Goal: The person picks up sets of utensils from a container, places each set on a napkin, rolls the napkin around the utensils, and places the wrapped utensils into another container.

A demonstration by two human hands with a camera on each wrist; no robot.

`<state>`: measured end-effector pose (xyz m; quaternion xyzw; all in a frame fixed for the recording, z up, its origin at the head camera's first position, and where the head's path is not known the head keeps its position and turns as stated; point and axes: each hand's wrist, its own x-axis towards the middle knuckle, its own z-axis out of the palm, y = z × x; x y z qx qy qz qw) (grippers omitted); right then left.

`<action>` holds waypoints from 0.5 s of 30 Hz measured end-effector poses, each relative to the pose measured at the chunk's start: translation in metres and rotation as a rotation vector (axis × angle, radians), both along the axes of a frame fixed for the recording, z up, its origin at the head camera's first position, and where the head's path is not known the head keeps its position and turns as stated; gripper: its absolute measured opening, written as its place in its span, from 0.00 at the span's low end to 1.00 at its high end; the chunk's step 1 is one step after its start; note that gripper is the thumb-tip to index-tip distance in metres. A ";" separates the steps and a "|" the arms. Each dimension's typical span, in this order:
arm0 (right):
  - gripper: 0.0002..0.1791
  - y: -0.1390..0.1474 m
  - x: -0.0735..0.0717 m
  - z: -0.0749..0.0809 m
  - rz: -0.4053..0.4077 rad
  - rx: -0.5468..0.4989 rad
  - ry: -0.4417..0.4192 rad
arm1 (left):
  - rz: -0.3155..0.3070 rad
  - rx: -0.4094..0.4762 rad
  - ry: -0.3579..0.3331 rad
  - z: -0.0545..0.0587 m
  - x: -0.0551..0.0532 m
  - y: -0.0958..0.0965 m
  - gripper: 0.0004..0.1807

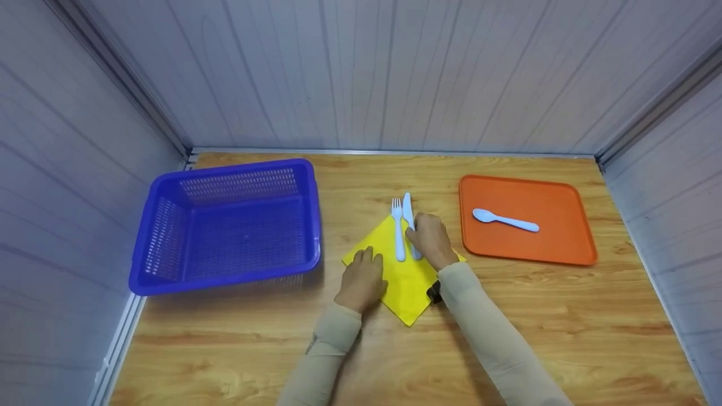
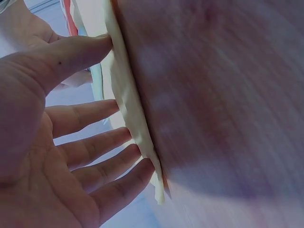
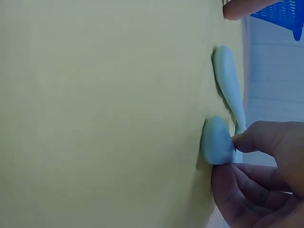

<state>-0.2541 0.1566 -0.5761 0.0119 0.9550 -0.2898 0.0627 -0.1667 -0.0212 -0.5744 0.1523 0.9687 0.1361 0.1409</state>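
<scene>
A yellow napkin (image 1: 403, 287) lies on the table with one corner toward the person. On it a pale blue fork (image 1: 398, 231) and a matching knife (image 1: 408, 211) lie side by side, their tips reaching past the far corner. My right hand (image 1: 433, 239) pinches the knife's handle (image 3: 218, 142) between thumb and fingers, as the right wrist view shows. My left hand (image 1: 362, 280) rests on the napkin's left side, fingers spread and fairly straight; in the left wrist view its fingertips (image 2: 124, 134) touch the cloth near its edge.
A blue perforated basket (image 1: 225, 277) stands at the left. On the right, an orange tray (image 1: 541, 248) carries a pale blue spoon (image 1: 506, 220). Panelled walls (image 1: 361, 79) enclose the wooden table (image 1: 564, 338) at the back and sides. A small black object (image 1: 434, 292) shows by the right wrist.
</scene>
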 end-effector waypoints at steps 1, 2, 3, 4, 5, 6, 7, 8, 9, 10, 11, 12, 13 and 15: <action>0.09 -0.001 0.000 0.001 0.001 0.003 -0.003 | 0.000 0.001 0.000 0.000 0.000 0.000 0.30; 0.09 -0.001 0.000 0.001 0.000 0.005 -0.009 | -0.001 0.001 0.002 0.000 0.000 0.000 0.30; 0.09 -0.002 0.000 0.001 0.000 0.009 -0.013 | -0.001 0.002 0.002 0.000 0.000 0.000 0.30; 0.09 -0.003 0.000 0.002 0.001 0.016 -0.017 | -0.004 0.002 0.008 -0.001 0.000 0.000 0.30; 0.09 -0.004 0.000 0.003 0.001 0.022 -0.019 | -0.005 0.002 0.013 -0.001 0.001 0.000 0.31; 0.09 -0.004 0.001 0.003 0.002 0.025 -0.020 | -0.005 0.004 0.018 -0.001 0.001 0.000 0.31; 0.09 -0.004 0.001 0.003 0.002 0.029 -0.020 | -0.006 0.004 0.021 -0.001 0.001 0.000 0.31; 0.09 -0.004 0.001 0.003 0.004 0.032 -0.020 | -0.007 0.005 0.026 -0.001 0.002 0.000 0.31; 0.10 -0.005 0.001 0.003 0.006 0.034 -0.016 | -0.008 0.007 0.034 -0.001 0.002 0.000 0.31; 0.10 -0.005 0.002 0.003 0.009 0.034 -0.012 | -0.009 0.008 0.043 -0.001 0.002 0.000 0.31; 0.10 -0.005 0.002 0.003 0.011 0.033 -0.009 | -0.009 0.009 0.051 -0.001 0.003 -0.001 0.31; 0.11 -0.005 0.002 0.002 0.013 0.031 -0.006 | -0.010 0.010 0.058 -0.001 0.003 -0.001 0.30; 0.11 -0.005 0.002 0.002 0.015 0.031 -0.003 | -0.010 0.009 0.064 -0.001 0.003 -0.001 0.30; 0.11 -0.005 0.003 0.002 0.021 0.031 -0.001 | -0.010 0.007 0.074 -0.001 0.004 -0.001 0.30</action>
